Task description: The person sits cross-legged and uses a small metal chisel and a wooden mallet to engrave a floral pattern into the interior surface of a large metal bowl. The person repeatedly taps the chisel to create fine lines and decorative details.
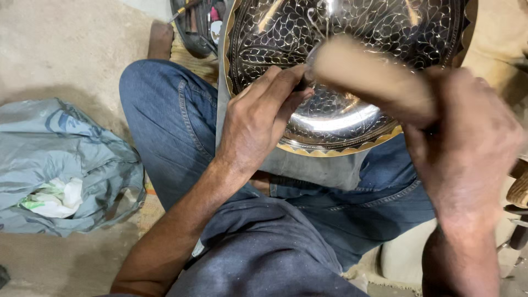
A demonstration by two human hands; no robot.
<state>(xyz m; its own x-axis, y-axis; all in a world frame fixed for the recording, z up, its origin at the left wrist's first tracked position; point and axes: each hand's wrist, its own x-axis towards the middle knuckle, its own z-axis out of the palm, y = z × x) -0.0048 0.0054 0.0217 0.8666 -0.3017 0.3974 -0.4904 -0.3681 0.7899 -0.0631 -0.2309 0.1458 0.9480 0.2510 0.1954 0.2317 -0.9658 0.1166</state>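
**Engraved metal tray worked on the lap**

The round metal tray (352, 60) leans against the person's knees, its patterned face turned toward them. It looks stiff, fairly heavy and slick where polished, so the scalloped rim seems the safest place to grip; the fine engraving could scratch. The left hand (258, 118) pinches a thin dark tool (301, 85) with its tip on the tray. The right hand (467, 143) is clenched around a blurred wooden mallet (368, 74) above the tool. A grey bag (60, 165) lies on the floor nearby.

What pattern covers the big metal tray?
Engraved leaf-and-vine scrollwork on the round dark metal tray, with a scalloped golden rim; head view.
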